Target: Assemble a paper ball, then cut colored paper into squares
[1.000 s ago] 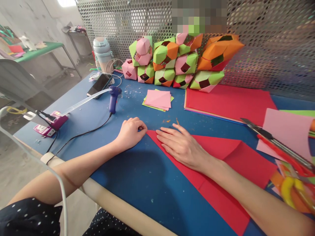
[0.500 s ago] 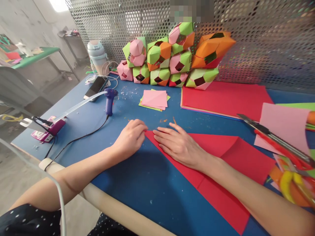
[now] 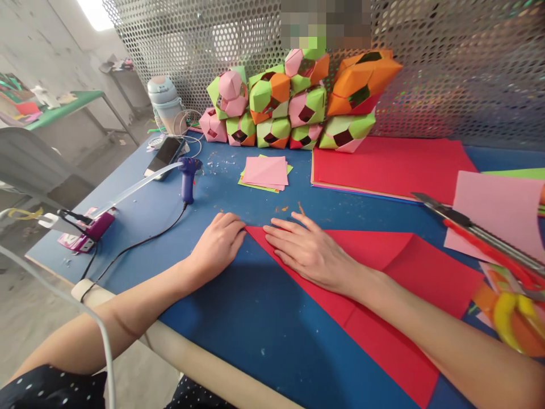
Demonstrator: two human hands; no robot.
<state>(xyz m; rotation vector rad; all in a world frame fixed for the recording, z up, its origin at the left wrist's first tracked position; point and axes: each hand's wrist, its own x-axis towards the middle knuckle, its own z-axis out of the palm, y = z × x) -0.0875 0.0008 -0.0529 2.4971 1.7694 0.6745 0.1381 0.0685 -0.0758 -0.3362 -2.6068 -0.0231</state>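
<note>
A large sheet of red paper [image 3: 400, 253], folded over with crease lines across it, lies on the blue table with a narrow point toward the left. At that point is my left hand [image 3: 218, 243], its fingers curled and pressed together at the paper's tip; the thumb's grip is partly hidden. My right hand [image 3: 313, 253] rests flat on the paper just right of the tip, palm down with fingers stretched out and slightly apart. The right forearm crosses over the sheet and covers part of it.
Behind stand stacked folded-paper shapes [image 3: 272, 99], small paper squares [image 3: 266, 170] and a pile of red sheets [image 3: 383, 170]. A blue glue gun [image 3: 188, 180], phone [image 3: 165, 156] and power strip [image 3: 87, 232] sit left. A utility knife [image 3: 481, 233] and yellow-handled scissors [image 3: 506, 318] are at right.
My left hand has moved slightly left, and more of the red paper's tip shows. My right hand stays flat on the sheet. The view has shifted a little.
</note>
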